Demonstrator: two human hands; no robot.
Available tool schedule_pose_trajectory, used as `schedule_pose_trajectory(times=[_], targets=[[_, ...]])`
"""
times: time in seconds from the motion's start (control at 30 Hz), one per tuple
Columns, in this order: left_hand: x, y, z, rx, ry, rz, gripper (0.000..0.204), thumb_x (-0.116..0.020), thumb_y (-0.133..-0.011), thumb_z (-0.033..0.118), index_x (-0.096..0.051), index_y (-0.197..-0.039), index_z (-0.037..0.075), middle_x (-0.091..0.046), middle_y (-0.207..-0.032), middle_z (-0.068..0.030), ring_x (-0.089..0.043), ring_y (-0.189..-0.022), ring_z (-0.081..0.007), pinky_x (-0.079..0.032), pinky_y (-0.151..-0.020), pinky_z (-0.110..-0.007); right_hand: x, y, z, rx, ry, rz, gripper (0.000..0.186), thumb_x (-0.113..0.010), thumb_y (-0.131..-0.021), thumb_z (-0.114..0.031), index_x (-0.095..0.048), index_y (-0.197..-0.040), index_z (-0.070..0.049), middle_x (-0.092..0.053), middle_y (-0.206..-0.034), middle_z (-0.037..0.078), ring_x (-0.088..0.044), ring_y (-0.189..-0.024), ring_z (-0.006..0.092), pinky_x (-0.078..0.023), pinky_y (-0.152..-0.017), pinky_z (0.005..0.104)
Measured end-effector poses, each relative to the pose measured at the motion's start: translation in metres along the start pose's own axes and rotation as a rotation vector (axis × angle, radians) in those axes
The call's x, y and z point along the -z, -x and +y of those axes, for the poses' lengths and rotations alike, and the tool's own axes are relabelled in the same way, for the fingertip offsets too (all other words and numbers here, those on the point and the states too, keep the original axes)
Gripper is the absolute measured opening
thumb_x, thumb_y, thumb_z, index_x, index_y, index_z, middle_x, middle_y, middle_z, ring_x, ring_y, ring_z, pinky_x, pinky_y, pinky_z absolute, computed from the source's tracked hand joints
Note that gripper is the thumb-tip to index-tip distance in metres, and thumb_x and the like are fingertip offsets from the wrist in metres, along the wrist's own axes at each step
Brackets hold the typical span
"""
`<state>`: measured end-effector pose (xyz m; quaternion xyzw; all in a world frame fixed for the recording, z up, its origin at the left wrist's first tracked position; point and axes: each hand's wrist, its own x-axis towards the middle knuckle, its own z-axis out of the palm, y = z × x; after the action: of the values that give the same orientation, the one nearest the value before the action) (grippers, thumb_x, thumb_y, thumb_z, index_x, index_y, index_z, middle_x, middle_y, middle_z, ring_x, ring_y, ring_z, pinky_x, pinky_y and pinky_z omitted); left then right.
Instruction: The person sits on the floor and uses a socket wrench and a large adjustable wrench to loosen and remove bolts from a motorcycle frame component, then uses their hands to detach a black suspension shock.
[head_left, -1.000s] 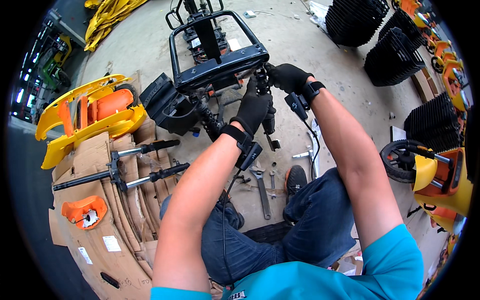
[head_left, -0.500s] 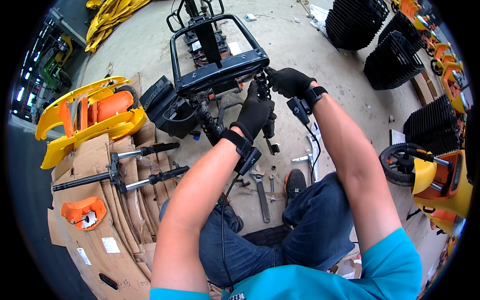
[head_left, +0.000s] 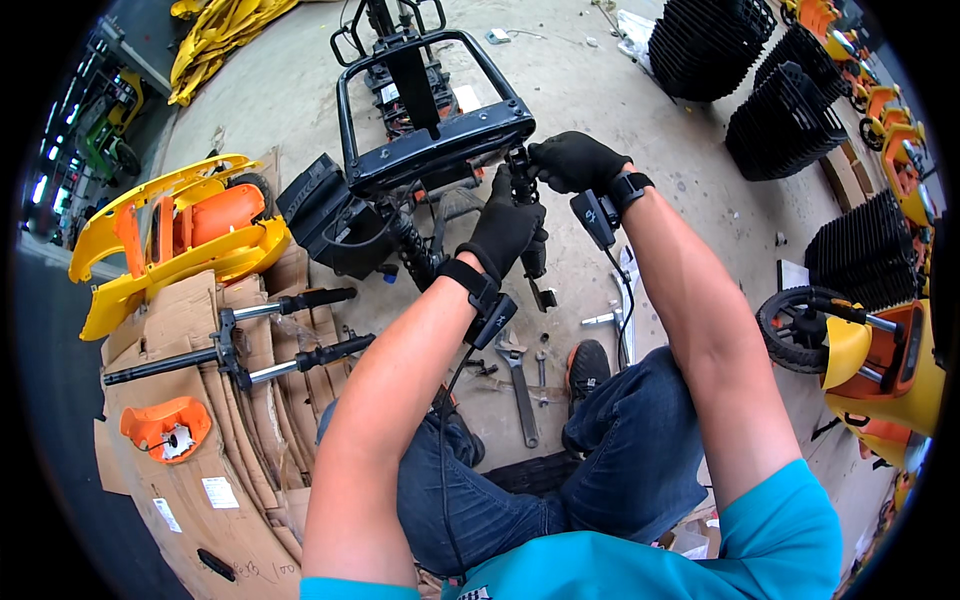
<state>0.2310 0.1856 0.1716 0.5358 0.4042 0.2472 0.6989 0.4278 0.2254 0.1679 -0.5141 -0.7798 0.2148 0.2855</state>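
Observation:
A black shock absorber [head_left: 534, 258] with a coil spring hangs below the right rear corner of a black scooter frame [head_left: 440, 152]. My left hand [head_left: 503, 232], in a black glove, is closed round its upper part. Beside the shock's top end is my right hand [head_left: 580, 162], also gloved, its fingers pinched together just under the frame's corner. Whatever small part those fingertips hold is too hidden to name. A second shock absorber [head_left: 412, 245] sits on the frame's left side, next to a black box [head_left: 335, 215].
Between my feet lie an adjustable wrench [head_left: 520, 390] and several small parts. Flattened cardboard [head_left: 200, 380] on the left bears a front fork [head_left: 232, 345] and an orange shell [head_left: 165, 428]. Yellow bodywork [head_left: 180, 225] stands behind it. Black crates [head_left: 785, 120] and a small wheel [head_left: 793, 328] are at right.
My right fingertips have moved slightly down and left against the shock absorber's top end. The left hand keeps its grip, and the view has shifted a little.

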Motion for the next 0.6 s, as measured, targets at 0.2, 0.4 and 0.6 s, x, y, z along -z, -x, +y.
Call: schedule_pose_trajectory(times=[0.2,0.4,0.6], targets=[[-0.003,0.003,0.004,-0.031,-0.012,-0.007,0.085,-0.059,-0.079,0.002,-0.01,-0.148,0.009,-0.059,-0.077,-0.0123,-0.064,-0.059,-0.0209,-0.052,-0.048,-0.032,0.003,0.002,-0.027,-0.782,-0.418,-0.131,0.059,-0.047,-0.092,-0.055,-0.059,-0.063,-0.005,-0.051,-0.055,0.003,-0.044,-0.046,0.0144,-0.036,-0.045,0.0317],[0.007,0.005,0.005,0.009,-0.064,-0.044,0.088,-0.061,-0.083,0.007,-0.004,-0.15,0.009,-0.062,-0.078,-0.0087,-0.062,-0.064,-0.0156,-0.054,-0.055,-0.03,0.006,-0.002,-0.027,-0.704,-0.565,-0.167,0.043,-0.053,-0.094,-0.037,-0.062,-0.07,-0.002,-0.054,-0.056,0.005,-0.047,-0.047,0.0145,-0.037,-0.045,0.03],[-0.003,0.012,0.012,-0.032,-0.036,0.011,0.082,-0.061,-0.077,0.003,-0.015,-0.145,0.005,-0.06,-0.076,-0.012,-0.064,-0.06,-0.0203,-0.052,-0.05,-0.031,0.009,0.003,-0.021,-0.675,-0.6,-0.145,0.04,-0.053,-0.094,-0.034,-0.061,-0.071,-0.003,-0.054,-0.058,0.004,-0.048,-0.047,0.0138,-0.036,-0.043,0.0297]])
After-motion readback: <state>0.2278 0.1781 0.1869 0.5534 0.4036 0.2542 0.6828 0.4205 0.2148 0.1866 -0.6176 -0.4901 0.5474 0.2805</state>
